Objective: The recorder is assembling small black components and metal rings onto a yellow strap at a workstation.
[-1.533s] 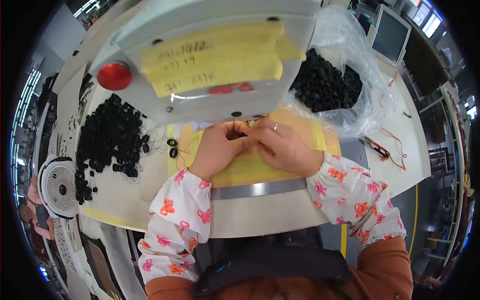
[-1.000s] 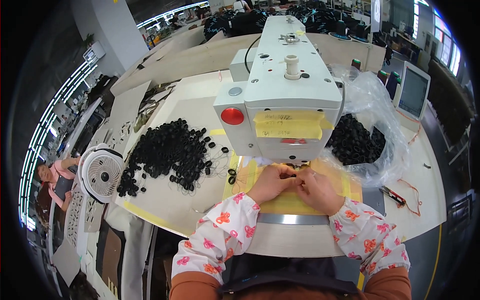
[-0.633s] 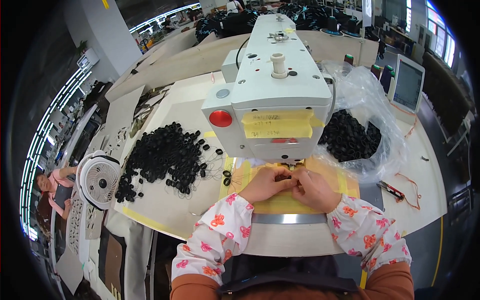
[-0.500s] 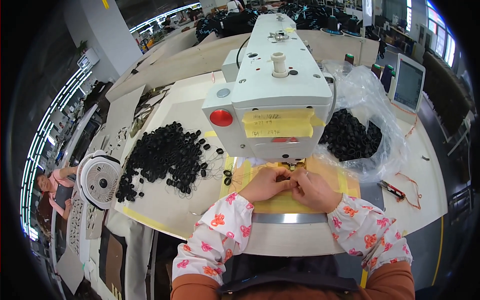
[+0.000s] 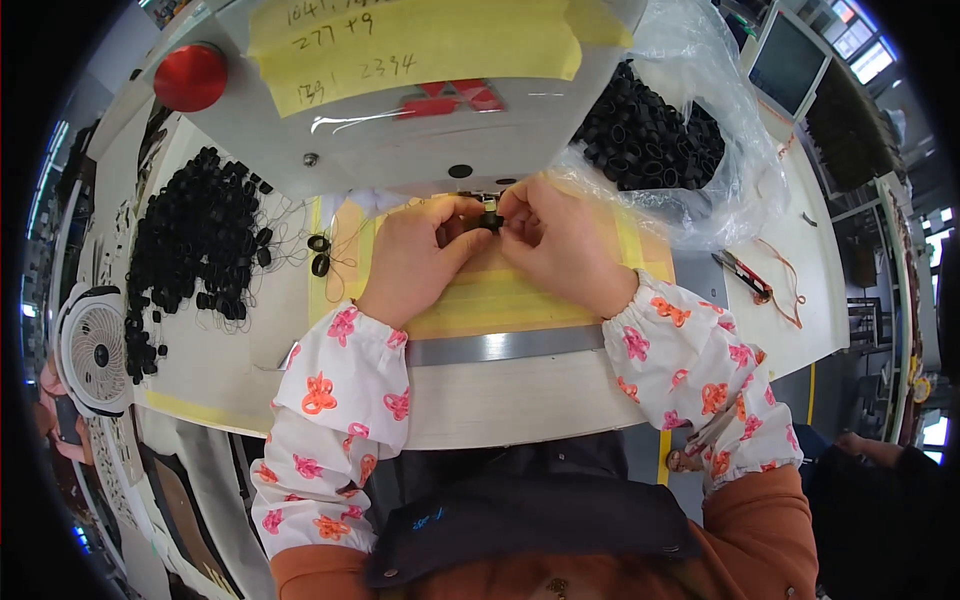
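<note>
Beside you lies a heap of small, matt black fabric-like loops (image 5: 190, 240), stubby rings trailing fine dark threads, with two stray black loops (image 5: 319, 255) nearer your left wrist; more black rings (image 5: 650, 130) crowd inside a crinkled clear plastic bag (image 5: 745, 125). The heap sits toward the left edge of your pale, smooth desk (image 5: 510, 400), the bag toward the right, with red-and-black thread snips (image 5: 748, 277) and a thin orange cord (image 5: 790, 290) near the right edge. A yellow-taped sheet (image 5: 520, 300) and a grey metal strip (image 5: 500, 347) lie toward the near edge, below a white sewing machine head (image 5: 400, 145); a round white fan (image 5: 100, 350) stands past the left edge. The small black piece (image 5: 490, 221) is at your fingertips, under the machine head: your left hand (image 5: 425, 255) has a narrow grip on it, while your right hand (image 5: 562, 240) meets its right side, though whether that grip pinches or merely touches, you cannot tell.
</note>
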{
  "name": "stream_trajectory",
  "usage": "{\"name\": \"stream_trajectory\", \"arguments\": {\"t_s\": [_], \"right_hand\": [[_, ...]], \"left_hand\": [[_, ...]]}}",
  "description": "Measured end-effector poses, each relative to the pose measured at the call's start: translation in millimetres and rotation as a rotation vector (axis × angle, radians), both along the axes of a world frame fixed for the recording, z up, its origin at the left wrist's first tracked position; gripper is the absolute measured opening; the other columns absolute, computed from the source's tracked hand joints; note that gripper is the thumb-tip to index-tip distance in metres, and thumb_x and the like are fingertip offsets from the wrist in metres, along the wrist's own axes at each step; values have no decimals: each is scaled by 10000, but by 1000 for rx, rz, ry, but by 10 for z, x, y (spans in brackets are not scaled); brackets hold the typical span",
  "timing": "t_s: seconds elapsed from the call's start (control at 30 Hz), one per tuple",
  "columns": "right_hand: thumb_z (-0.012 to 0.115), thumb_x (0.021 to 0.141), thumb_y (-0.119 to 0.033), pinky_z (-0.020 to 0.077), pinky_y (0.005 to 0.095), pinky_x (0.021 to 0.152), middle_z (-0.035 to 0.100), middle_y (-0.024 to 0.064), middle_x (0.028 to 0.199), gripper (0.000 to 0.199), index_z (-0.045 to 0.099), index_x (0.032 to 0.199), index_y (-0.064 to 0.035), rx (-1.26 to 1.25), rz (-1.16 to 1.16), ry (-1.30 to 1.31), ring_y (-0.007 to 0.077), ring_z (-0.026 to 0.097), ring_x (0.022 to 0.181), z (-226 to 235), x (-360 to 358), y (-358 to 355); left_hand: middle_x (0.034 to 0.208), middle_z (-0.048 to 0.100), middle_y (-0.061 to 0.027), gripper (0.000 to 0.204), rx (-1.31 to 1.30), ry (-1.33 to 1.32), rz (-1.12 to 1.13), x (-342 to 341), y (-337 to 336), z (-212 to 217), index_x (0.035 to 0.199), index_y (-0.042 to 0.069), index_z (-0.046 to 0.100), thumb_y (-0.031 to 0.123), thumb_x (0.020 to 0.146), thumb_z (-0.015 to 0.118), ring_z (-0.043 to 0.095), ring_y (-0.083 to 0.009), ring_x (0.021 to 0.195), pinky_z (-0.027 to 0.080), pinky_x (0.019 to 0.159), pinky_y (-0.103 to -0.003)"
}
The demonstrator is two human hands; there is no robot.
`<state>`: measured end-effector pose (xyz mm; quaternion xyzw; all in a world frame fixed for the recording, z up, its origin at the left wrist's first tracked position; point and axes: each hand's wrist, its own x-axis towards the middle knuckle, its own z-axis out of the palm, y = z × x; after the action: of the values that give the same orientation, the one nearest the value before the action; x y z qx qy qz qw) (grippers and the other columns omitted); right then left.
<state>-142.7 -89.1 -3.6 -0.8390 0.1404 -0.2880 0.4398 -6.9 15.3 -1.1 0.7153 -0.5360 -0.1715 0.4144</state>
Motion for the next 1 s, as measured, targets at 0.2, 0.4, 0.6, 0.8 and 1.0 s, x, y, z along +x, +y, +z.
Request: {"name": "stream_trajectory", "arguments": {"t_s": [0.2,0.4,0.6,0.8,1.0], "right_hand": [[574,680,35,460,324,549,547,139,703,138,506,799,16,-59,-69,16,254,566,617,-16,20,-21],[634,715,-34,458,278,531,602,122,698,99,605,787,26,-238,-169,-11,190,581,585,-57,23,-104],[585,711,-20,439,371,543,558,164,661,54,544,713,17,-200,-151,-69,331,550,615,-54,78,-99],[579,716,-26,437,382,556,554,169,657,55,549,714,19,-236,-161,-71,333,545,620,-35,66,-101],[572,724,-32,435,382,559,555,170,669,55,552,718,19,-221,-165,-31,335,544,633,-14,60,-110]], "left_hand": [[637,610,-83,209,-7,-66,82,-26,-31,-28,838,44,641,226,737,627,574,-206,555,437,531,-313],[645,627,-93,281,140,-66,188,-57,-123,-23,827,52,668,313,739,616,596,-222,574,457,560,-306],[714,659,-78,262,157,-11,192,-23,-125,-20,881,-11,657,210,738,664,582,-80,605,445,562,-209],[689,644,-83,277,99,62,179,-15,-127,-40,825,26,662,287,738,636,596,-179,600,448,585,-278],[698,645,-58,259,40,168,114,44,-160,-110,823,32,650,281,752,632,593,-156,617,437,585,-262]]}}
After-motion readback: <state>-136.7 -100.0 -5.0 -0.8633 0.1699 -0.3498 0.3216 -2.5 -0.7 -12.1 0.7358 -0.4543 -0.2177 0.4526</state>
